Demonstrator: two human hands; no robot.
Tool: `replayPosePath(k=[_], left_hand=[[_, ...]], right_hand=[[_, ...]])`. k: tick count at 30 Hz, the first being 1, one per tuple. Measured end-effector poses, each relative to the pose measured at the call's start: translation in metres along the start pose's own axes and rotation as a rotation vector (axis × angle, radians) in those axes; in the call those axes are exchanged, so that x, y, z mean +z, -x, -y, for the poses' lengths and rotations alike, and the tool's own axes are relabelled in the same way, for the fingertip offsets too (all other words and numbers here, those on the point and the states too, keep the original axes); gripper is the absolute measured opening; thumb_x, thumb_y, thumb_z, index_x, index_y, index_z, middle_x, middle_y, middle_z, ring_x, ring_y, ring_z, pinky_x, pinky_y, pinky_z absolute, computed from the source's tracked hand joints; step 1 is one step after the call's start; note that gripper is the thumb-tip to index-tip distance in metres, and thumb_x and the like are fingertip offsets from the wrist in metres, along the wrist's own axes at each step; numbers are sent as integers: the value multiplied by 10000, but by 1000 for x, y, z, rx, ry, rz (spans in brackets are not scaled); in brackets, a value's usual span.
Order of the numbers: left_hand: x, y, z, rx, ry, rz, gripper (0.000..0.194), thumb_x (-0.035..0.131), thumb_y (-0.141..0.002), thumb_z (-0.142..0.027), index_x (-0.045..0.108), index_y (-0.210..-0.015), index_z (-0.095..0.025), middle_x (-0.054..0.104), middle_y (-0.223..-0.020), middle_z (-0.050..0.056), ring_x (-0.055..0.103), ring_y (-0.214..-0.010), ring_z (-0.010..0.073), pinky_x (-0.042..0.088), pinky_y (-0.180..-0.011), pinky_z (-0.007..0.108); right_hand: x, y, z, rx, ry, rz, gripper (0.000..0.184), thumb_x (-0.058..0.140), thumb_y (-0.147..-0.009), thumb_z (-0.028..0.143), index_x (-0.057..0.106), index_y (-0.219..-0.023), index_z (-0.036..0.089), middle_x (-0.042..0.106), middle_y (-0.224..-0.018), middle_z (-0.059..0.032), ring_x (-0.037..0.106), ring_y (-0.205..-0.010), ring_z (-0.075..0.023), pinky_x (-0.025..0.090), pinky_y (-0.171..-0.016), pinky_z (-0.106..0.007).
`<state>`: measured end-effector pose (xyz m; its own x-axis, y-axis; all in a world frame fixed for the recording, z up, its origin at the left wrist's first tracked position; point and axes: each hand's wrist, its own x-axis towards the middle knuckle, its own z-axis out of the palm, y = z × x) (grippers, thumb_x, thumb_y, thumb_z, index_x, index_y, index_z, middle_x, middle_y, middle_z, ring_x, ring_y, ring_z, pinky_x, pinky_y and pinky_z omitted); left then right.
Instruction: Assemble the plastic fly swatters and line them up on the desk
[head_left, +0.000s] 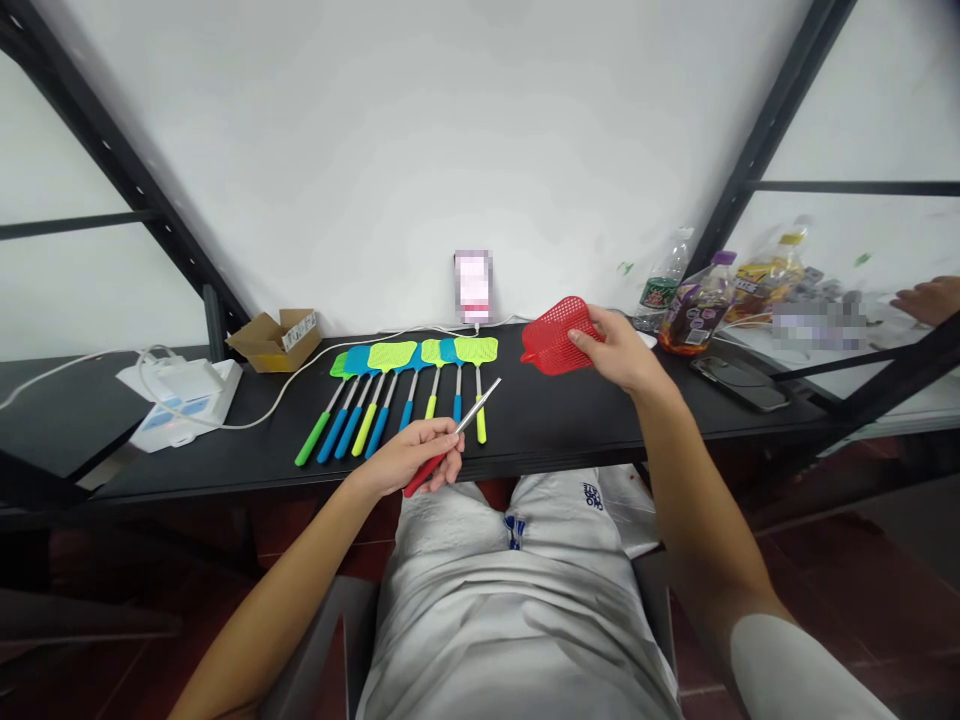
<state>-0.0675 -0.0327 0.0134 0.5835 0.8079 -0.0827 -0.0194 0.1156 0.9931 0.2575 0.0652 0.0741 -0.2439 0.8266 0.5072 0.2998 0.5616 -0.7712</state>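
Note:
My left hand (424,455) is closed round a fly swatter handle (425,474) with a red grip, whose bare metal rod points up and to the right. In my right hand (619,348) is a red perforated fly swatter head (559,338), pinched at its right edge between thumb and fingers. The head's short socket faces left, toward the rod, and the two parts are apart. Beyond my left hand several assembled fly swatters (392,356) in green, blue and yellow lie side by side on the black table (525,430), handles toward me.
A phone (474,287) on a cable leans against the wall. An open cardboard box (276,340) and a white power strip (184,400) lie at left. Drink bottles (697,303) and another phone (740,384) are at right. Another person's hand (930,300) shows at the right edge.

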Motion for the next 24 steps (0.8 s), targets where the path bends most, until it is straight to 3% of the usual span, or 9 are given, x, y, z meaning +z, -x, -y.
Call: replayPosePath(k=[3,8,15,24], left_hand=[[0,0,1,-4,3,-5,253,590,-971,-400,548,-893,-163,683,-618,25,538,-391,89,383,-323,144],[0,-1,2,-4,-3,-12,256,592,-969,-402,546,-887,-164,680,-612,22,530,-387,87,389,-330,147],[0,0,-1,1,-17,5,256,592,-969,-399,553,-887,-159,686,-618,25,517,-373,82,365,-319,144],[-4,1,-1,17,-84,11,275,581,-973,-404,629,-966,-133,660,-596,14,345,-319,24,227,-324,128]], right_hand=[[-4,10,22,-58,-142,25,378,631,-928,398,655,-1251,204,723,-1135,-88,672,-1060,-260,567,-926,-428],[3,19,43,-110,-167,54,314,639,-936,358,696,-1202,203,729,-1093,-80,676,-1024,-250,566,-921,-426],[15,16,45,-90,-119,75,296,618,-933,329,703,-1158,158,731,-1062,-89,674,-945,-225,561,-874,-401],[16,16,44,-86,-115,68,302,622,-926,334,712,-1162,170,730,-1040,-84,672,-927,-232,571,-853,-414]])
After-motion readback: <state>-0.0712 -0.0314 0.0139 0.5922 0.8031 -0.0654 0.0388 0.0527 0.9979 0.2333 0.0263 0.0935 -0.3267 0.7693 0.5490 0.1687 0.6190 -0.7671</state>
